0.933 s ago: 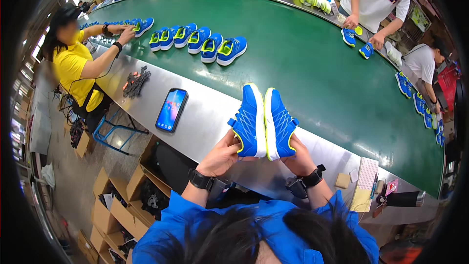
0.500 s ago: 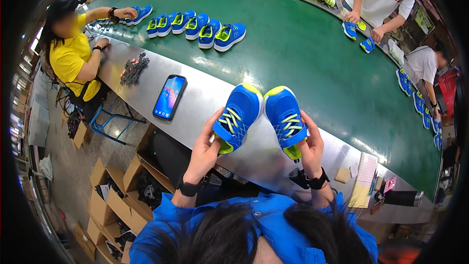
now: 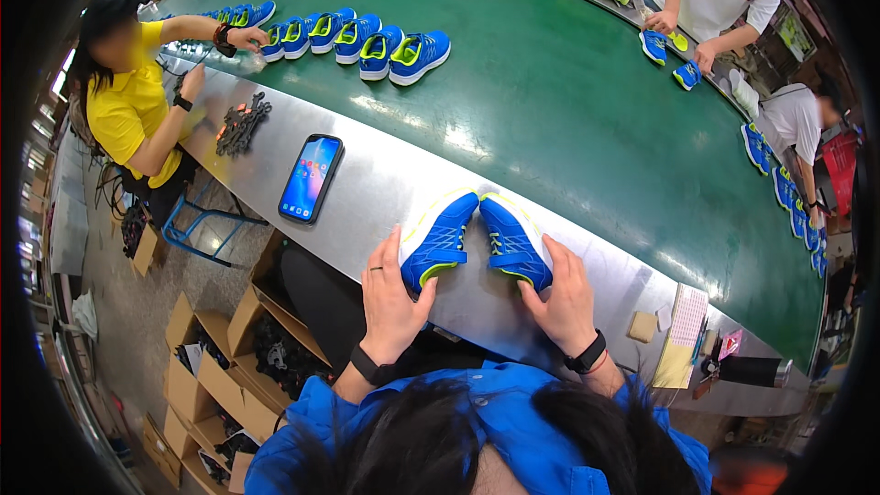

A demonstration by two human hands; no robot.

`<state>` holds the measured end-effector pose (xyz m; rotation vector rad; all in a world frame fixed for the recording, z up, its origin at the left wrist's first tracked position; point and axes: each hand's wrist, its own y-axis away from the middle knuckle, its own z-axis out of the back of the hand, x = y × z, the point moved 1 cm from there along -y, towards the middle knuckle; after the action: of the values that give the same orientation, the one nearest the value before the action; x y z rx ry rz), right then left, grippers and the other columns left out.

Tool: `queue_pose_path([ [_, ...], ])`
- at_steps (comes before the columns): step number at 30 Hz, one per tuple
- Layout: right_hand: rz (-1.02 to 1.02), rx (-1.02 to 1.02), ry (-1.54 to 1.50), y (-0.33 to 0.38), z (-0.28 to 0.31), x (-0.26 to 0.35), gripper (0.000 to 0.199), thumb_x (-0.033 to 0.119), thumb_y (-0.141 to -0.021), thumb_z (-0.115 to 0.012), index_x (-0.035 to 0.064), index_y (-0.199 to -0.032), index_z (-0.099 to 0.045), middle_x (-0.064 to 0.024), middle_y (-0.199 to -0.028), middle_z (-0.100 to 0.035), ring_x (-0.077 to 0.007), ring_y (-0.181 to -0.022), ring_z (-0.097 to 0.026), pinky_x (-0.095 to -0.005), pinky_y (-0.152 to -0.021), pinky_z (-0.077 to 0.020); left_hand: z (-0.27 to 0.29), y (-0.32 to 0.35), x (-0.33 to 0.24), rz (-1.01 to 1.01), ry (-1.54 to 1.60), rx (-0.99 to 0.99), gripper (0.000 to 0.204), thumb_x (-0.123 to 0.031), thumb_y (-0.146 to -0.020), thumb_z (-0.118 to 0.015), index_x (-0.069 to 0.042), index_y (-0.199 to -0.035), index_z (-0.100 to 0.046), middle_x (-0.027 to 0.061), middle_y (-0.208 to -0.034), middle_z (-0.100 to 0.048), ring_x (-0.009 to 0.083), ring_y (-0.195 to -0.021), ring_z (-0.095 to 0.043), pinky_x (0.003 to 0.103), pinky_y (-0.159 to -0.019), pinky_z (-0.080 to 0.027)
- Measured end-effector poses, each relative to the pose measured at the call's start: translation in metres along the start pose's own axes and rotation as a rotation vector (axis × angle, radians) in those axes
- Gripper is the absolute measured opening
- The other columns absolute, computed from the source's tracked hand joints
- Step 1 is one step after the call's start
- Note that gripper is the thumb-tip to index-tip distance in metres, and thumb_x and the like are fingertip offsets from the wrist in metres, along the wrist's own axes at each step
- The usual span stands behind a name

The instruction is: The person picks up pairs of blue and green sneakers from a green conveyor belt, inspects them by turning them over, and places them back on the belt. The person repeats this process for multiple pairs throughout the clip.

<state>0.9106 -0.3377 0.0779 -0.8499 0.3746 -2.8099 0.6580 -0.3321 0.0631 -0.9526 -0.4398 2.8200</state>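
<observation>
Two blue sneakers with lime-green trim and white soles are tilted toward each other over the metal ledge, their toes nearly touching. My left hand (image 3: 390, 304) is closed on the left sneaker (image 3: 438, 244), thumb near its heel and fingers along the sole side. On the other side, my right hand (image 3: 566, 304) grips the right sneaker (image 3: 516, 243) in the same way. Each shoe has a strap across its upper, turned inward. Whether the soles rest on the ledge I cannot tell.
A phone (image 3: 311, 179) and a pile of dark small parts (image 3: 244, 123) lie left on the metal ledge (image 3: 367, 211). Sneakers (image 3: 420, 57) line the green belt (image 3: 550, 110). Notepad (image 3: 683, 335) and sponge (image 3: 643, 326) sit right. Co-workers handle shoes; cartons (image 3: 234, 390) stand lower left.
Both sneakers came down nearer to me and turned onto their sides, uppers inward. My hands shifted from the shoe openings to the heels and soles. The belt's shoe row slid left.
</observation>
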Motion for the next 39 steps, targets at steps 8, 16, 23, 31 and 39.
queue_pose_path([
  [8, -0.042, 0.027, -0.075, 0.000, -0.006, -0.012, 0.071, 0.018, -0.081, -0.073, 0.0032, -0.142, -0.039, -0.0173, -0.117, -0.057, -0.0344, -0.104, -0.057, -0.0394, -0.081, -0.0521, -0.005, 0.000, -0.001, 0.158, 0.243, 0.038, 0.080, -0.017, -0.077, -0.078, -0.005, -0.140, -0.030, 0.0208, -0.123, -0.052, 0.0325, -0.106, -0.056, 0.042, -0.092, -0.044],
  [16, -0.521, 0.389, -1.285, -0.006, -0.016, -0.002, 0.064, 0.028, -0.103, -0.049, -0.0040, -0.151, -0.022, -0.0131, -0.119, -0.060, -0.0186, -0.101, -0.064, -0.0273, -0.066, -0.0573, -0.004, -0.006, -0.027, 0.664, 1.456, 0.260, 0.039, -0.020, -0.104, -0.048, -0.009, -0.136, -0.029, 0.0137, -0.119, -0.056, 0.0210, -0.105, -0.059, 0.039, -0.095, -0.047],
  [23, -0.388, 0.323, -0.791, -0.001, -0.012, -0.009, 0.043, 0.021, -0.099, -0.055, -0.0020, -0.135, -0.051, -0.0136, -0.113, -0.064, -0.0246, -0.101, -0.065, -0.0350, -0.074, -0.0563, 0.003, -0.007, -0.020, 0.454, 0.891, 0.337, 0.040, -0.011, -0.098, -0.053, -0.005, -0.134, -0.037, 0.0162, -0.129, -0.050, 0.0234, -0.119, -0.049, 0.037, -0.098, -0.043],
  [31, -0.151, 0.095, -0.159, 0.013, 0.026, -0.003, 0.027, 0.023, -0.088, -0.063, 0.0074, -0.111, -0.063, -0.0119, -0.108, -0.064, -0.0314, -0.106, -0.060, -0.0426, -0.086, -0.0520, -0.002, -0.004, -0.042, -0.073, 0.146, 0.107, 0.047, 0.004, -0.078, -0.058, 0.001, -0.124, -0.049, 0.0180, -0.115, -0.052, 0.0340, -0.106, -0.049, 0.041, -0.092, -0.038],
  [39, -0.795, -0.203, 0.379, 0.079, 0.129, -0.127, 0.025, 0.026, -0.087, -0.061, 0.0071, -0.101, -0.070, -0.0147, -0.095, -0.071, -0.0343, -0.090, -0.067, -0.0443, -0.077, -0.0531, -0.022, -0.018, -0.046, -0.093, -0.068, 0.339, 0.037, -0.009, -0.085, -0.066, 0.000, -0.116, -0.048, 0.0151, -0.097, -0.061, 0.0329, -0.091, -0.058, 0.040, -0.080, -0.037],
])
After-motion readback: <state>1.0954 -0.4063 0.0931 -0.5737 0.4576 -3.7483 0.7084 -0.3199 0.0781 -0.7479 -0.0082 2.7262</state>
